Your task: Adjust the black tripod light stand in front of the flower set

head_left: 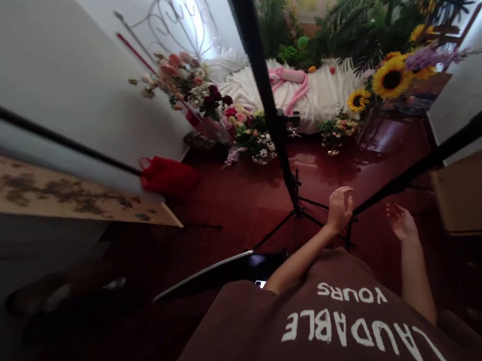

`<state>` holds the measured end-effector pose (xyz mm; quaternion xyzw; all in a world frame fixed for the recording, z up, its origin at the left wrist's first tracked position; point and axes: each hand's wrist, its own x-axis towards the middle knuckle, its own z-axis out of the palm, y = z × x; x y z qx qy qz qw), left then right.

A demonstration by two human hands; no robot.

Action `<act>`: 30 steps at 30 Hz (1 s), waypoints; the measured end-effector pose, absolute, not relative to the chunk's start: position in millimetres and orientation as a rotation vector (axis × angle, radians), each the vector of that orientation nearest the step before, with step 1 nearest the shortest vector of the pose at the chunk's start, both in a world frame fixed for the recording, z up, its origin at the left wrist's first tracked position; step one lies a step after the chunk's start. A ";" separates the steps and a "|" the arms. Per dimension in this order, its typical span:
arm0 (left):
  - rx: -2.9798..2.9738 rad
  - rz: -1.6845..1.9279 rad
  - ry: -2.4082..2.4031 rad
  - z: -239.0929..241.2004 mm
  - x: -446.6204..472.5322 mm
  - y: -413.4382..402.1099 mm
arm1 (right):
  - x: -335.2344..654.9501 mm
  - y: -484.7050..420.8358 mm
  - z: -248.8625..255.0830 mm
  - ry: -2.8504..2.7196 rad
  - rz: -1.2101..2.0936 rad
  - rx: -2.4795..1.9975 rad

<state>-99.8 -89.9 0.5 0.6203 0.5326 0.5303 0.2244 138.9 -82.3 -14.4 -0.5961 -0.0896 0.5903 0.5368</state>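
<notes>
My left hand [340,210] is raised in front of my body with its fingers stretched out, and nothing shows in it. Between it and the flowers, a black tripod stand [279,140] rises from the floor. My right hand [401,220] hangs lower to the right, palm turned up and fingers loosely apart, also holding nothing. A second black pole [424,167] slants between and beyond the two hands. Whether either hand touches it cannot be made out; the left hand is nearest to its lower end.
Flower bunches [253,135] and sunflowers [392,77] surround a white draped cloth [326,91] with a pink knitted piece [292,76]. A red bag [167,175] lies left on the dark red floor. A cardboard box [481,189] stands right. A floral panel [62,193] juts in from the left.
</notes>
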 end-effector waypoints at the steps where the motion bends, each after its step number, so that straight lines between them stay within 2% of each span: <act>1: 1.755 1.438 1.418 4.5 -93.6 -84.2 | 142.8 -84.7 -10.7 -0.185 1.377 -1.410; 10: 1.956 1.322 1.014 51.9 -21.9 -14.4 | 169.7 -88.0 43.1 -0.420 1.150 -1.401; 15: 1.934 1.186 0.861 53.4 20.8 6.5 | 181.8 -70.2 71.2 -0.664 1.145 -1.468; 18: 1.869 1.143 0.876 43.8 34.9 6.5 | 188.3 -52.2 85.2 -0.776 1.217 -1.602; 25: 1.876 1.158 1.007 25.7 43.2 7.4 | 216.0 -28.2 100.1 -0.952 1.614 -1.804; 30: 1.910 1.188 1.053 21.2 47.4 10.5 | 221.1 -23.4 92.7 -1.099 1.628 -1.691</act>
